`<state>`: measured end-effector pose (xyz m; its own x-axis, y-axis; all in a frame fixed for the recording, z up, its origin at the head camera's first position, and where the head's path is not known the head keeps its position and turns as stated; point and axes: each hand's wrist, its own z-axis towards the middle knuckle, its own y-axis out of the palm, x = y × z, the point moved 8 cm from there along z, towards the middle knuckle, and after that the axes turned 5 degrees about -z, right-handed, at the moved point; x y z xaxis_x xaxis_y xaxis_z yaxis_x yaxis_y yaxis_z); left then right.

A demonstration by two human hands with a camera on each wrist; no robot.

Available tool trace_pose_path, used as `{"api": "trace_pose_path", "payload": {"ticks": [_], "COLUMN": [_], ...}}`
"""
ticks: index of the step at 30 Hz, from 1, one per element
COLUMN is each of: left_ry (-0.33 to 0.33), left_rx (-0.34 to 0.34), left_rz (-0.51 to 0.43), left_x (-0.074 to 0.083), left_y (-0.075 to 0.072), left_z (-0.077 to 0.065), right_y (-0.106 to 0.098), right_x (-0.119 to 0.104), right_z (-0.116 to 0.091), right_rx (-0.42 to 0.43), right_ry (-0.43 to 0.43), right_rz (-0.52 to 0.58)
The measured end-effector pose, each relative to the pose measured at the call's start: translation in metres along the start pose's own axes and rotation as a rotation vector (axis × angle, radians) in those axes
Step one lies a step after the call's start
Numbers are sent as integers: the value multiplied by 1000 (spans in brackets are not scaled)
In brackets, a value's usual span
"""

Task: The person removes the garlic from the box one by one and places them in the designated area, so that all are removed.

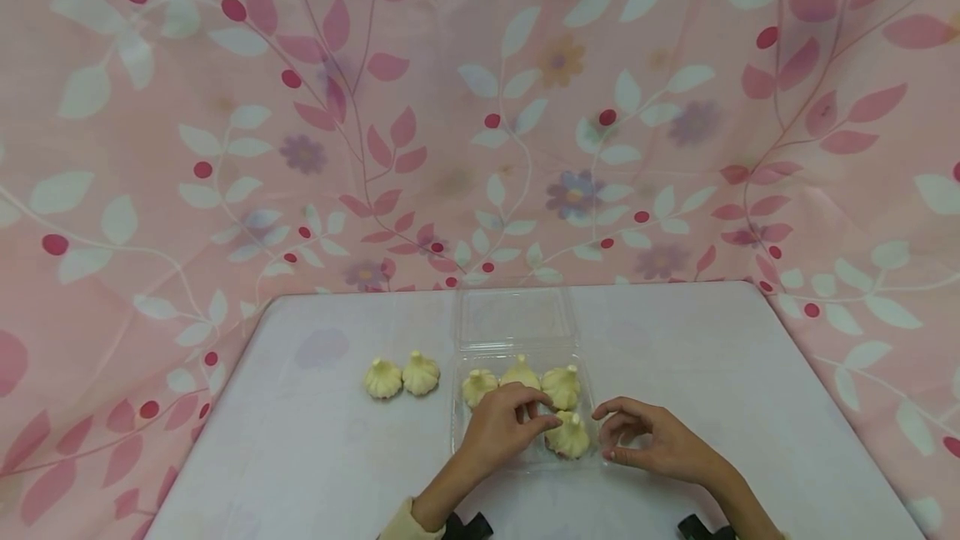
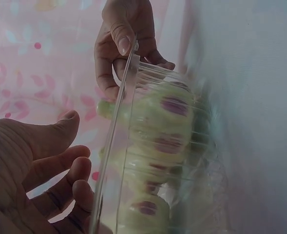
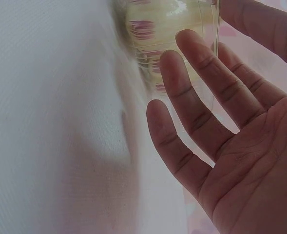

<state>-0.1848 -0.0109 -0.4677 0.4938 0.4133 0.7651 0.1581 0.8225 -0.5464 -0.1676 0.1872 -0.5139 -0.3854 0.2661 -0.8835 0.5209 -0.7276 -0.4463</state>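
Observation:
A clear plastic clamshell box [image 1: 454, 433] lies with its lid [image 1: 516, 319] folded back. Several garlic bulbs are in its tray, among them a front one [image 1: 567, 437] and one behind it [image 1: 561, 387]. Over the tray, my left hand [image 1: 512, 423] has its fingers loosely bent and partly covers the bulbs; the left wrist view shows nothing in its grasp. Just past the tray's right side is my right hand [image 1: 654, 438]. Its fingers [image 3: 201, 112] are spread and nearly straight in the right wrist view, with the thumb close to the box rim.
Two more garlic bulbs, one [image 1: 383, 378] beside the other [image 1: 421, 373], sit on the white table [image 1: 315, 448] left of the box. A pink floral cloth [image 1: 465, 107] hangs behind the table and down both sides.

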Motion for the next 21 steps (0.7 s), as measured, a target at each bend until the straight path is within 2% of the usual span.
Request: {"api": "trace_pose_path", "payload": {"ticks": [6,14,21], "left_ry": [33,-21,-25], "left_rx": [-1,-17,-8], "left_rz": [9,33,85], "left_x": [3,2,6], "left_y": [5,11,14], "left_z": [1,2,1], "right_y": [0,0,0], "right_x": [1,0,-1], "right_z": [0,1,1], "right_rx": [6,14,9], "right_ry": [8,4,-1], "right_rz": [-10,-11,-1]}}
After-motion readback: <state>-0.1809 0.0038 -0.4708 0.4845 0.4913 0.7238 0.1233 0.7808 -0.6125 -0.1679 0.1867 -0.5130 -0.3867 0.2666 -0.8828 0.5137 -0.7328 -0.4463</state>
